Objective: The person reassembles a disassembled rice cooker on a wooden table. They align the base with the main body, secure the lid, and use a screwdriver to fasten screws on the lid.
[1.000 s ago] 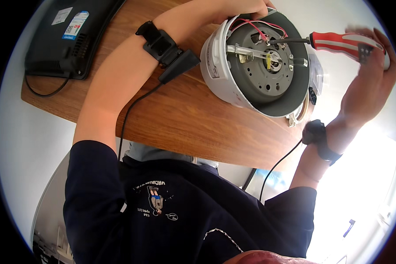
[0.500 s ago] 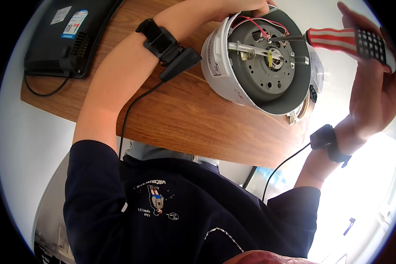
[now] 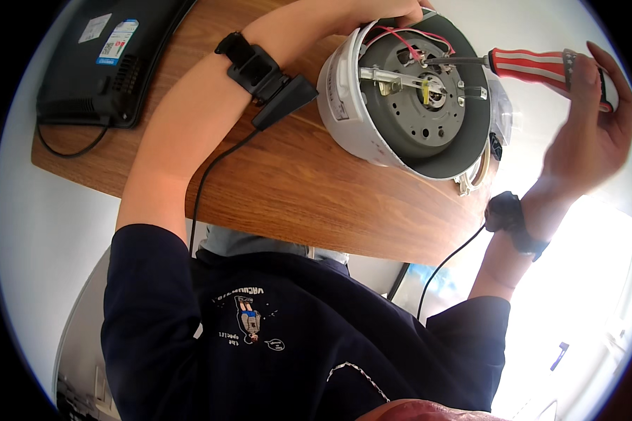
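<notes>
On the brown wooden tabletop (image 3: pixel 295 189) lies the round white appliance (image 3: pixel 414 91), tipped on its side, grey underside exposed. Left hand (image 3: pixel 393 10) grips its upper rim; right hand (image 3: pixel 593 119) — re-closed around the red-and-white-striped screwdriver (image 3: pixel 534 64) — has swung the handle level, its tip at the centre fitting, so driving can resume.

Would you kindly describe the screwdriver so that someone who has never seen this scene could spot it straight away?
Start at the wooden table and find the round white appliance tipped on its side, its grey underside open with red wires showing. The screwdriver reaches into that underside from the right, held in the right hand. Its red handle with pale stripes marks it out from everything nearby.
</notes>
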The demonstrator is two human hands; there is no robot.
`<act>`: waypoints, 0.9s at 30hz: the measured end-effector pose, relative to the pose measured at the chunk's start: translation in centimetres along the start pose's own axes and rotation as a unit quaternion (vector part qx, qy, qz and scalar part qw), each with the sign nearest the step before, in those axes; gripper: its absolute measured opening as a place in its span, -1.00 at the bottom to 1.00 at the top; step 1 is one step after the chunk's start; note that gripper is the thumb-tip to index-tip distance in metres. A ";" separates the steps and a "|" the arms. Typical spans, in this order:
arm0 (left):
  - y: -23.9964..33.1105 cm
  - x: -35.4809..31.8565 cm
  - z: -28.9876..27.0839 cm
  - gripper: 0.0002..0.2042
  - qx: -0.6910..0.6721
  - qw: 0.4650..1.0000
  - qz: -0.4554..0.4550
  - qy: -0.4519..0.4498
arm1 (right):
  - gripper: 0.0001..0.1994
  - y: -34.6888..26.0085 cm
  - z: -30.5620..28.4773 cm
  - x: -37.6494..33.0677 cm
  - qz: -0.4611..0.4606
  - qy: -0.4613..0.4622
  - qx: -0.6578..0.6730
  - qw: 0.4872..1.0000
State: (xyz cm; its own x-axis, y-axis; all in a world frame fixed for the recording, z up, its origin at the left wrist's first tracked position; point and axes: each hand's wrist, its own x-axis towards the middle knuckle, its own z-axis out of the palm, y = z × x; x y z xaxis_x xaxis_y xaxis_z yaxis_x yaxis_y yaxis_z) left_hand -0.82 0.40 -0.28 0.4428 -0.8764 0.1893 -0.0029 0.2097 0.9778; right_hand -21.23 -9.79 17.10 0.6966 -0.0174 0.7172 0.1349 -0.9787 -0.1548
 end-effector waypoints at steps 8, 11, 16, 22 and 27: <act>0.6 -0.3 0.1 -0.50 -0.018 1.000 -0.024 0.002 | -0.56 1.3 -1.8 0.8 -0.012 -0.134 0.192 0.972; 1.0 -0.4 0.5 -0.48 -0.050 0.997 -0.058 0.016 | -0.55 0.3 -1.6 0.6 -0.003 -0.116 0.156 0.981; 1.1 -0.5 0.5 -0.50 -0.028 0.998 -0.051 0.008 | -0.57 -1.2 0.0 0.6 0.004 -0.052 0.041 0.998; 0.3 0.0 0.0 -0.50 -0.018 0.999 -0.028 -0.002 | -0.54 -0.9 -0.7 0.9 -0.002 -0.108 0.159 0.981; -0.3 0.4 0.2 -0.51 -0.004 1.000 0.007 -0.002 | -0.52 -2.5 0.5 0.0 0.013 -0.037 0.075 0.996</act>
State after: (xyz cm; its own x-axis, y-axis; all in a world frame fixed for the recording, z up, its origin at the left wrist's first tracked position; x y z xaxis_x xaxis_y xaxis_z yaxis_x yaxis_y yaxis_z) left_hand -0.81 -0.12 -0.46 0.4389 -0.8753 0.2031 -0.0020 0.2251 0.9743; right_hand -21.23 -7.29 17.12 0.7504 -0.0228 0.6606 0.2155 -0.9364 -0.2770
